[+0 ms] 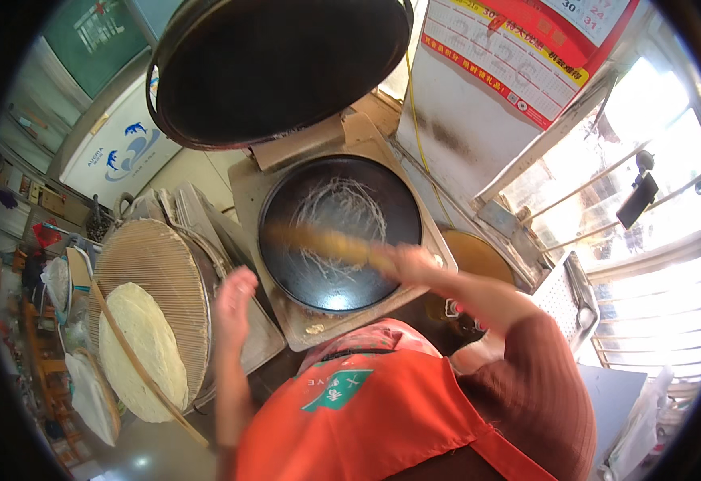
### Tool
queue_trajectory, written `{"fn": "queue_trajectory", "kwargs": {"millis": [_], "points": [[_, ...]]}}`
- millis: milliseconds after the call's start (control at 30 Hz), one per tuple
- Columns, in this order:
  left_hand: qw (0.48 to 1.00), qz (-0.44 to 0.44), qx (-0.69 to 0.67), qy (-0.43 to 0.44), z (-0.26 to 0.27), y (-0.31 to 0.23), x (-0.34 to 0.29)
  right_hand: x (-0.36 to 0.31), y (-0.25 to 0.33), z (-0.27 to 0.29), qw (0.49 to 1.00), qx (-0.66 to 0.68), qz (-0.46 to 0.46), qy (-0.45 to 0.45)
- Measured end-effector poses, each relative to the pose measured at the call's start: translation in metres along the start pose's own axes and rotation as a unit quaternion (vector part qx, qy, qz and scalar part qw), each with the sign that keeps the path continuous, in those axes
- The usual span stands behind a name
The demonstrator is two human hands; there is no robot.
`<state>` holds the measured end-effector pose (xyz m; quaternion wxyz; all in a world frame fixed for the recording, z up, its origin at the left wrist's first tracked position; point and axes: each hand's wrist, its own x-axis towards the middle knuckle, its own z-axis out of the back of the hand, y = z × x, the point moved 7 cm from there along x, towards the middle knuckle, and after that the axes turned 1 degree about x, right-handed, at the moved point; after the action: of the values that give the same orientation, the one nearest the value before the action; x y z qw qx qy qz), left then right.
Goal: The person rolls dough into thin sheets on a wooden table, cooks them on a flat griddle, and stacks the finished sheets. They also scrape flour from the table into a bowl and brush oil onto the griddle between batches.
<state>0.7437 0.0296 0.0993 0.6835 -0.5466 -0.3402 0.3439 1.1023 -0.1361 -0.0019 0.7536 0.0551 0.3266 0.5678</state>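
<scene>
My right hand (414, 265) grips a yellowish-brown brush (338, 245), smeared by motion, whose far end reaches left across a round black griddle (302, 280). Pale, thin curved streaks (374, 216) mark the griddle's surface, roughly in a ring. Left of the griddle, my left hand (236, 301) is raised and blurred, its fingers loosely apart with nothing visible in them. Close by that hand lies a round ribbed mat (154, 248) bearing a pale flat sheet of dough (138, 345). A long thin wooden stick (131, 353) rests across the dough.
Behind the griddle, a large round black lid (286, 64) stands raised on its hinge. A white chest freezer (118, 152) is at the far left. To the right are a round tan container (474, 255), a perforated metal tray (549, 301) and a barred window (639, 224).
</scene>
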Motion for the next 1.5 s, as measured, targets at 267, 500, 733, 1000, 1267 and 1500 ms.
{"fn": "queue_trajectory", "kwargs": {"millis": [267, 500, 733, 1000, 1267, 1500], "points": [[0.767, -0.509, 0.380, -0.089, 0.002, -0.383, 0.149, -0.156, -0.157, 0.005, 0.853, 0.216, -0.323, -0.349], [0.639, -0.487, 0.589, -0.082, -0.097, -0.463, 0.325, 0.003, -0.011, -0.062, 0.986, 0.157, 0.027, -0.052], [0.733, -0.344, 0.585, -0.045, -0.107, -0.431, 0.390, 0.006, -0.030, -0.043, 0.834, 0.257, -0.304, -0.381], [0.693, -0.411, 0.587, -0.077, -0.115, -0.421, 0.349, -0.058, -0.004, -0.147, 0.974, 0.142, -0.164, -0.067], [0.657, -0.457, 0.586, -0.126, -0.139, -0.410, 0.265, -0.126, -0.020, -0.078, 0.784, 0.207, -0.162, -0.563], [0.656, -0.465, 0.572, -0.161, -0.163, -0.393, 0.197, -0.136, -0.006, -0.109, 0.963, 0.193, -0.131, -0.136]]}}
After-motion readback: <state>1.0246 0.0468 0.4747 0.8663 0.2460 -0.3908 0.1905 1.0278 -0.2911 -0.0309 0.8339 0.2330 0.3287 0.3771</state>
